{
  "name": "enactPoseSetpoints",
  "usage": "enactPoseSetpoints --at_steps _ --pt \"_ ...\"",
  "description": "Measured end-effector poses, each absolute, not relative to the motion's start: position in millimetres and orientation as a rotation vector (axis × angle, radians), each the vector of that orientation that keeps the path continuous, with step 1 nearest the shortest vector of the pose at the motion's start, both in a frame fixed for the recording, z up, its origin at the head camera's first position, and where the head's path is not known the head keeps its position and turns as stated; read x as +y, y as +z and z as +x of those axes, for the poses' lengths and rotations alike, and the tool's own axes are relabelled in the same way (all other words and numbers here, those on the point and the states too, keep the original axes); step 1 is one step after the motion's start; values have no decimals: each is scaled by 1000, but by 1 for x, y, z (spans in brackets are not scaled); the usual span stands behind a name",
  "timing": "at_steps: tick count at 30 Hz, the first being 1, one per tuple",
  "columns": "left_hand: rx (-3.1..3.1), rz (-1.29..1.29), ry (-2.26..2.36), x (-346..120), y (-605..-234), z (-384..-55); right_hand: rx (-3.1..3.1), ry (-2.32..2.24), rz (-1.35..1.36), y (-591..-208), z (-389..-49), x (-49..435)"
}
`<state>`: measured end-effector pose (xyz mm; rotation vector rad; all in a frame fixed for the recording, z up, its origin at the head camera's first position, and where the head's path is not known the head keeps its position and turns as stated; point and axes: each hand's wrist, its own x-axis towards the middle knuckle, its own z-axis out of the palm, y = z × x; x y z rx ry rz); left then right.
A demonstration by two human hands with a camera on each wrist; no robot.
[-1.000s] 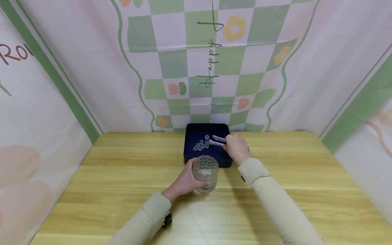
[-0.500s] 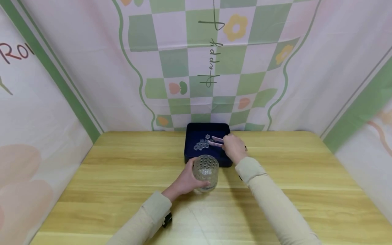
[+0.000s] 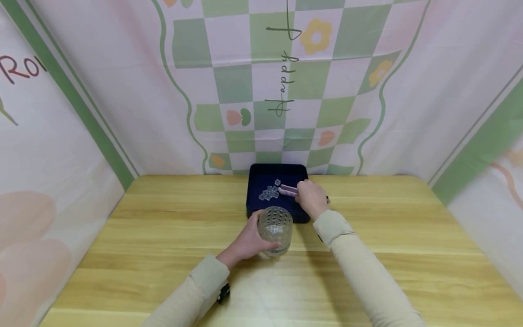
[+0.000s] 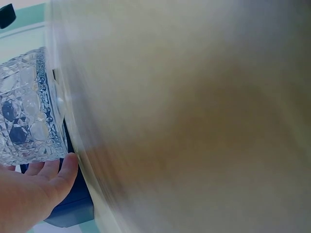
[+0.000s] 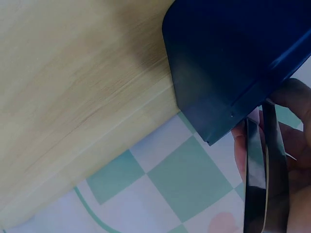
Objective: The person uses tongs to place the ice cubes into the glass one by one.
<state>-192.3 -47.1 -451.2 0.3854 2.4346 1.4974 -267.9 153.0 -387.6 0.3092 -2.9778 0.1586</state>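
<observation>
My left hand [image 3: 248,240] grips a clear, textured drinking glass [image 3: 276,232] from its left side, thumb across the near face. In the left wrist view the fingers curl at the side of the faceted glass [image 4: 26,109]. My right hand [image 3: 312,198] holds pink tongs [image 3: 288,190], seen edge-on as dark arms [image 5: 256,160] in the right wrist view. The tong tips are close together beside small clear cubes [image 3: 268,194], which lie in a dark blue square tray [image 3: 278,168]. At the tips, I cannot tell whether a cube is pinched.
The wooden table [image 3: 171,204] runs back to a curtain [image 3: 233,86] with green checks and flowers. The tray stands near the table's back edge, directly behind the glass. One clear piece [image 3: 277,182] lies slightly apart from the heap.
The right hand has shifted slightly left, and the arms of the tongs have been squeezed closer together. The left hand and the glass have stayed in place.
</observation>
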Motion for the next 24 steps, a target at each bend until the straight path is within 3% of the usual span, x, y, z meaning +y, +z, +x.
enactPoseSetpoints --at_steps 24 --pt "2416 389 1529 -48 -453 -192 -2876 317 300 -377 -255 169"
